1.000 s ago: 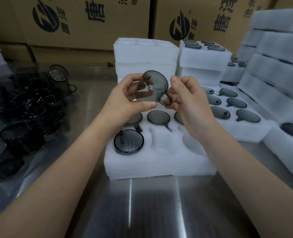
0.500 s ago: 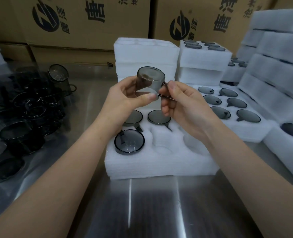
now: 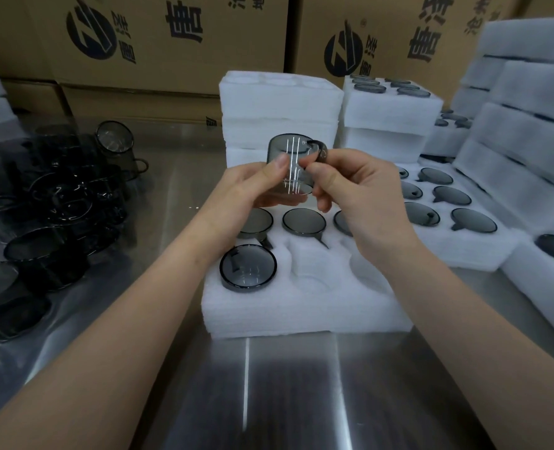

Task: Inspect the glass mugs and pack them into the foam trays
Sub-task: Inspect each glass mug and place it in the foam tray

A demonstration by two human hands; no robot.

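Left hand and right hand together gripped a smoky grey glass mug above the white foam tray, which held four packed mugs and two empty pockets, with loose dark mugs left of it.

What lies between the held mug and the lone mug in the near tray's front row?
A packed back-row mug, partly hidden by the left hand, in head view.

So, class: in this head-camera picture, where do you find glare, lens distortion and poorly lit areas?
Head view, centre: glare shows as bright vertical streaks on the held mug and on the steel table. Head view, right edge: the foam stacks lean and bow, a wide-angle effect. Head view, left: the loose mugs merge into a dark, murky mass.
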